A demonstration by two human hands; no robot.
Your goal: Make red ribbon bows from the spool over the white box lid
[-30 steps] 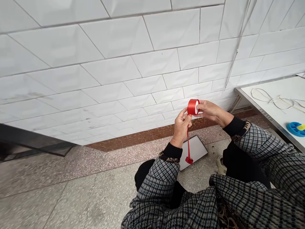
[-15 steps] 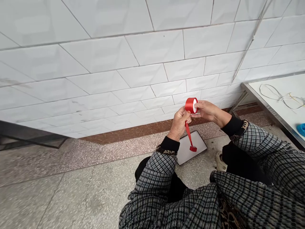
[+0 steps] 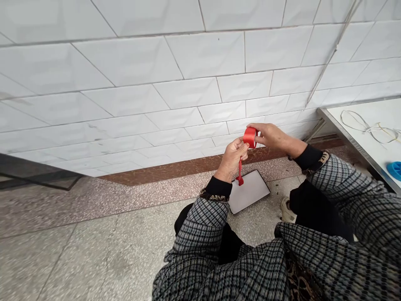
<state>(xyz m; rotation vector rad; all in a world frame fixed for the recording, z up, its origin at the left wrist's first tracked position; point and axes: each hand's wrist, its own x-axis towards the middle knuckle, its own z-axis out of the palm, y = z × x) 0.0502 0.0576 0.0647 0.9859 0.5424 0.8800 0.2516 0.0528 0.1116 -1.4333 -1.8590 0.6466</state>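
A roll of red ribbon (image 3: 249, 138) is held up between both hands, above a white rectangular board with a dark edge (image 3: 252, 194) low near the floor. My left hand (image 3: 233, 158) pinches the ribbon at the roll's lower left side. From it a short red tail (image 3: 240, 177) hangs down, its end bunched, over the board's upper left part. My right hand (image 3: 272, 137) grips the roll from the right, with one finger on top and another at its core opening.
A white-topped table with a metal edge (image 3: 354, 144) stands at the right, bearing a loose thin cable (image 3: 372, 129) and a blue round object (image 3: 395, 170). White wall tiles (image 3: 188, 92) rise ahead. A dark panel (image 3: 28, 175) is at the left, and a shoe (image 3: 286, 211) rests beside the board.
My right hand has shifted from the roll's side to over its top, and the roll has turned slightly. The hanging ribbon tail looks shorter and has swung left.
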